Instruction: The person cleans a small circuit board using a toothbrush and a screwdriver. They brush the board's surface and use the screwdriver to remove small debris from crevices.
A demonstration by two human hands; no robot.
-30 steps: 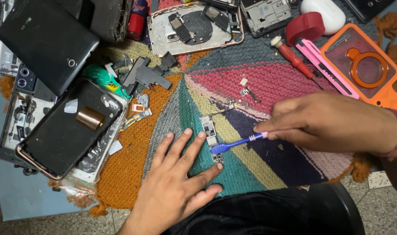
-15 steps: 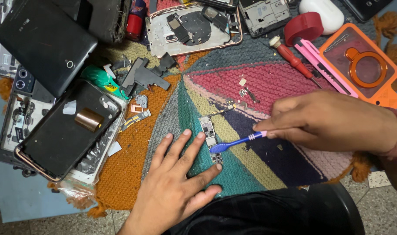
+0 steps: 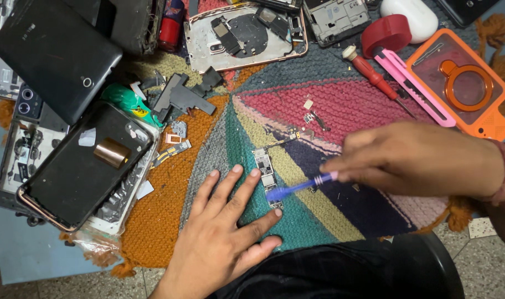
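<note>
My left hand (image 3: 222,232) lies flat on a knitted multicoloured mat (image 3: 330,105), fingers spread, its fingertips touching a small phone circuit board (image 3: 265,170). My right hand (image 3: 413,160) holds a blue brush (image 3: 297,186) by its handle. The brush head rests on the lower end of the board, just beside my left index finger. The hand and brush look motion-blurred.
Dismantled phones and back covers (image 3: 75,166) pile up on the left. A phone frame (image 3: 247,33) lies at the top. A red screwdriver (image 3: 377,77), pink utility knife (image 3: 413,83), red tape roll (image 3: 386,34) and orange phone case (image 3: 468,83) sit at right. Small loose parts (image 3: 313,117) lie mid-mat.
The brush has shifted slightly along the board under my right hand, which now looks blurred. My left hand stays pressed flat in the same place.
</note>
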